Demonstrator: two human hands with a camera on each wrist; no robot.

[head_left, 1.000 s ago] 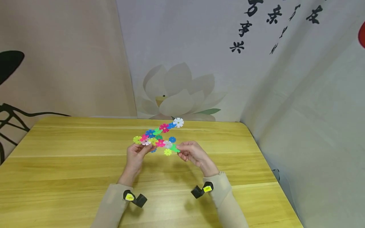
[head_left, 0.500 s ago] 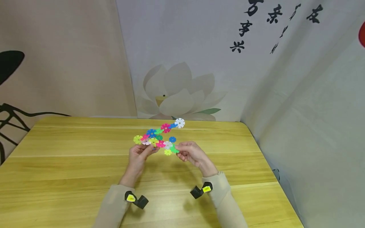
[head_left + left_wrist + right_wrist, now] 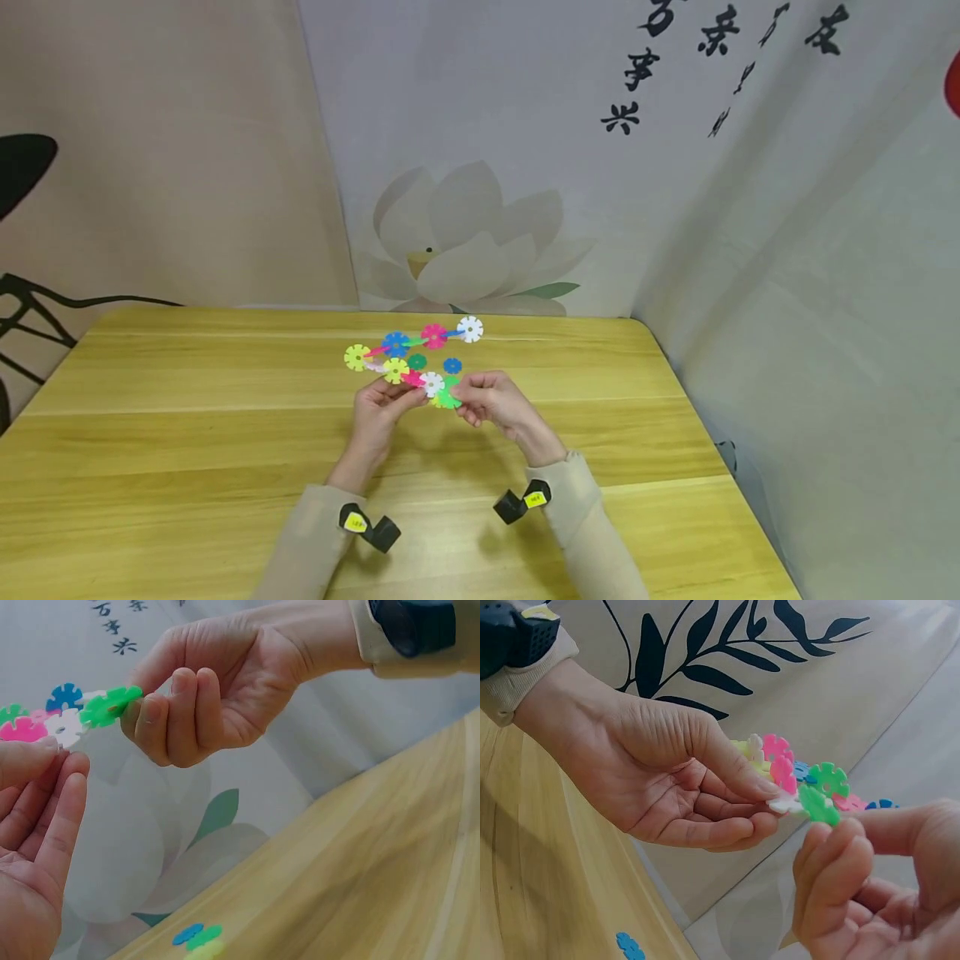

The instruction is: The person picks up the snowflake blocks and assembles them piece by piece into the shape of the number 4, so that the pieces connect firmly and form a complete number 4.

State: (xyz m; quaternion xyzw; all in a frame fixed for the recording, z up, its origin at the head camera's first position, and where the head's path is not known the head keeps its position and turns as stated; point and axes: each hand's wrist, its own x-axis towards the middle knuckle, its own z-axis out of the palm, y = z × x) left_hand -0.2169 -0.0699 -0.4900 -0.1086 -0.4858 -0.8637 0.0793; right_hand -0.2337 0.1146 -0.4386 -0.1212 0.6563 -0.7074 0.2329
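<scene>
A chain of interlocked plastic snowflake discs in yellow, pink, blue, green and white is held up above the table, bent back on itself at its yellow left end. At the near row, my left hand pinches the white disc between thumb and fingers. The bright green disc at the chain's near right end is pinched by my right hand. It meets the white disc edge to edge; how deep the slots sit cannot be told. A white disc ends the far row.
Loose discs lie on the wooden table beyond and below the hands: a dark green disc, a blue disc and a partly hidden yellow disc. A printed curtain hangs behind the table.
My left hand has slid right along the chain towards the right hand, now gripping at the white disc. The chain has turned so several discs face the head camera more fully.
</scene>
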